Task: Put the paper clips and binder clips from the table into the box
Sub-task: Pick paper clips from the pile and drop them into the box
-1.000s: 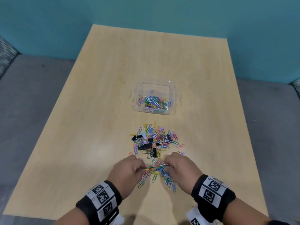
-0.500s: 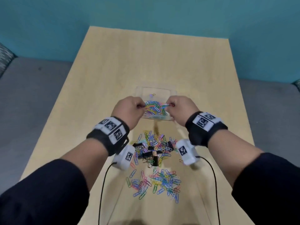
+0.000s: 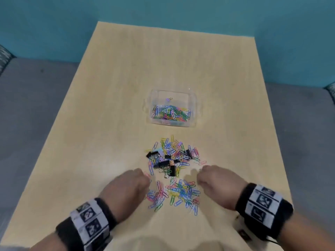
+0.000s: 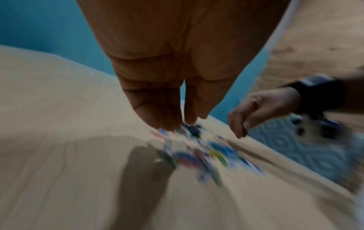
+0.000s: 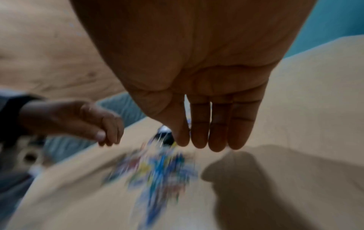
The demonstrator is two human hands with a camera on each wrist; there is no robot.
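Note:
A clear plastic box (image 3: pixel 181 98) stands mid-table with coloured paper clips (image 3: pixel 170 114) lying in it. Closer to me, black binder clips (image 3: pixel 164 163) lie mixed into a heap of paper clips (image 3: pixel 178 151). A second heap of only paper clips (image 3: pixel 176 193) lies nearest, between my hands. My left hand (image 3: pixel 139 180) hovers at its left side and my right hand (image 3: pixel 204 175) at its right. Both hold nothing. In the blurred wrist views the left fingers (image 4: pixel 169 118) and the right fingers (image 5: pixel 218 137) point straight down at the clips.
The light wooden table (image 3: pixel 108 124) reaches back to a teal wall (image 3: pixel 163 8). Grey floor (image 3: pixel 27 105) lies on both sides. Black wristbands with printed markers sit on both wrists, and a thin cable runs off the right one.
Half a second ago both hands held a bunch of paper clips over the box. That bunch now lies in the box, and the hands have drawn back, empty, beside the near heap.

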